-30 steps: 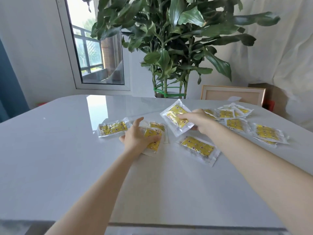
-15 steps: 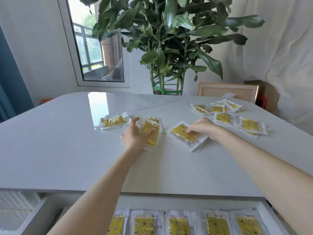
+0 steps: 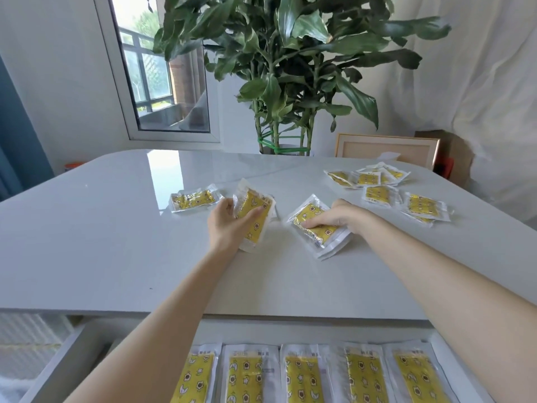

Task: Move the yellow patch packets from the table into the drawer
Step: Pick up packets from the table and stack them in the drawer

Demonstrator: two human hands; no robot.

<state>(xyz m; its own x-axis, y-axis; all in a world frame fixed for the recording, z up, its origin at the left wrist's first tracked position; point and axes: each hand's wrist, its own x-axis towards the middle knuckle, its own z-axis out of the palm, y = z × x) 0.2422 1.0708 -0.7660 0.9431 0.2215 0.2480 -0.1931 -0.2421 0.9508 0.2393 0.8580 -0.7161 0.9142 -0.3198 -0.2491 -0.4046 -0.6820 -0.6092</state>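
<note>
In the middle of the frame our left hand (image 3: pixel 229 225) holds one stack of packets (image 3: pixel 255 218), and our right hand (image 3: pixel 334 218) pinches another stack (image 3: pixel 316 228) on the surface (image 3: pixel 116 242). We should squeeze tight so none slip, then lower them flat into the drawer (image 3: pixel 58 370) at the bottom.

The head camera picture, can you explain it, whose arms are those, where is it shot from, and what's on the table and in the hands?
There is no machine: a person wears a wide-angle camera on the head, looking forward and down, so both bare arms reach in from below. The left hand grips a small stack of yellow patch packets. The right hand presses on another stack lying on the grey table. One single packet lies left of them, and a loose cluster sits far right. Below the table edge an open drawer already holds a row of packets. A plant stands behind.
</note>
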